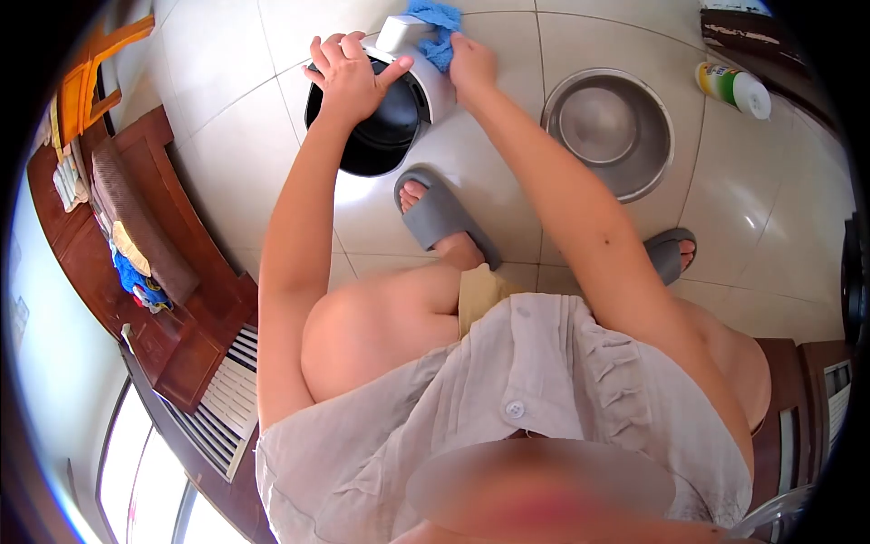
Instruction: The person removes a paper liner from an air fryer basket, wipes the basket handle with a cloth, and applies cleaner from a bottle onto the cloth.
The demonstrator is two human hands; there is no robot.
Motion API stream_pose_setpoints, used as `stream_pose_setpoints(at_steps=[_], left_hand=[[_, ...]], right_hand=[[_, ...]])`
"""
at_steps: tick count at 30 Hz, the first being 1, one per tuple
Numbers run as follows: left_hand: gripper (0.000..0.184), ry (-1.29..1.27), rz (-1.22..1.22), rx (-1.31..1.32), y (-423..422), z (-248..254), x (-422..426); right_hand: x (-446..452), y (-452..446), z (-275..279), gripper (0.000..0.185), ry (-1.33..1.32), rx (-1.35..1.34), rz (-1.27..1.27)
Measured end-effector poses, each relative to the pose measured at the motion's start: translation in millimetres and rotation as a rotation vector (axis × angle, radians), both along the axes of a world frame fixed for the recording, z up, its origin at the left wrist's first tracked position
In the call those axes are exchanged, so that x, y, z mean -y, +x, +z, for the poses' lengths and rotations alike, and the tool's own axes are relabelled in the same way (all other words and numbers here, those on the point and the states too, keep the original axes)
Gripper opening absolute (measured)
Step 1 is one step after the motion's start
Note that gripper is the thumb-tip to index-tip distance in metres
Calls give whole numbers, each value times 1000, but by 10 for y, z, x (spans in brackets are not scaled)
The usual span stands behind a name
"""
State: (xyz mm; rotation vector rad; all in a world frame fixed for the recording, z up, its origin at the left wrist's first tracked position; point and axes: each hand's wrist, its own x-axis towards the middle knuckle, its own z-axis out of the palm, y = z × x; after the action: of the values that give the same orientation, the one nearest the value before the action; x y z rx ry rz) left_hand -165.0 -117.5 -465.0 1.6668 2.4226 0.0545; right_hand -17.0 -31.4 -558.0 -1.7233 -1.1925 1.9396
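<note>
A white and black appliance (433, 86) that looks like an air fryer rests on the tiled floor, its dark round opening towards me. A white handle-like part sticks out at its far side. My left hand (349, 80) lies on the rim of the opening with the fingers spread. Beside the handle-like part, my right hand (473, 68) is closed on a blue cloth (438, 20), which hangs over the appliance's far edge. The fingertips of the right hand are partly hidden.
A wide metal basin (654, 136) stands on the floor to the right. Farther right lies a white and green bottle (736, 88). A dark wooden bench (149, 263) with clothes on it is on the left, an orange wooden chair (86, 77) beyond it. My slippered feet are near the appliance.
</note>
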Motion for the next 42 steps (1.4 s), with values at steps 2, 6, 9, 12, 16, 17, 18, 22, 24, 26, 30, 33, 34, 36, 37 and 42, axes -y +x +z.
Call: stream_pose_setpoints(at_steps=[2, 6, 9, 12, 16, 17, 18, 22, 24, 26, 30, 33, 34, 36, 37, 42], left_hand=[[109, -155, 5, -69, 38, 174, -44], [100, -195, -117, -344, 70, 577, -328], [67, -205, -19, 160, -89, 449, -614], [55, -247, 53, 350, -5, 356, -726], [45, -21, -76, 257, 269, 460, -464], [41, 23, -85, 240, 292, 467, -368], [41, 25, -85, 240, 333, 475, -281], [42, 229, -189, 76, 418, 649, -33], [43, 261, -179, 139, 444, 754, 27], [43, 326, -210, 182, 528, 886, 79], [50, 465, -320, 268, 604, 1038, 192], [57, 476, -353, 218, 632, 1062, 286], [59, 484, -384, 185, 640, 1061, 315], [64, 488, -385, 158, 636, 1036, 366], [63, 519, -391, 164, 633, 1025, 380], [63, 581, -357, 158, 592, 959, 466]], right_hand=[[-107, 37, 24, 35, -643, -576, -649], [-441, 169, 264, 39, -856, -745, -675], [-384, 226, 537, 37, -967, -795, -707], [-375, 193, 785, 34, -1035, -857, -708], [-463, 142, 939, 29, -936, -758, -558], [-481, 159, 1025, 30, -922, -727, -531], [-482, 172, 1087, 32, -903, -698, -500], [-325, 162, 1287, 32, -872, -701, -513], [-262, 171, 1325, 30, -863, -795, -601], [-265, 116, 1208, 42, -867, -949, -525], [-385, 223, 1288, 66, -784, -1110, -278], [-404, 109, 1162, 58, -665, -1047, -209], [-402, 85, 1126, 52, -574, -1027, -105], [-363, 93, 1138, 46, -361, -971, -76], [-345, 98, 1183, 42, -150, -916, -55], [-453, 183, 1490, 39, 712, -381, 295]])
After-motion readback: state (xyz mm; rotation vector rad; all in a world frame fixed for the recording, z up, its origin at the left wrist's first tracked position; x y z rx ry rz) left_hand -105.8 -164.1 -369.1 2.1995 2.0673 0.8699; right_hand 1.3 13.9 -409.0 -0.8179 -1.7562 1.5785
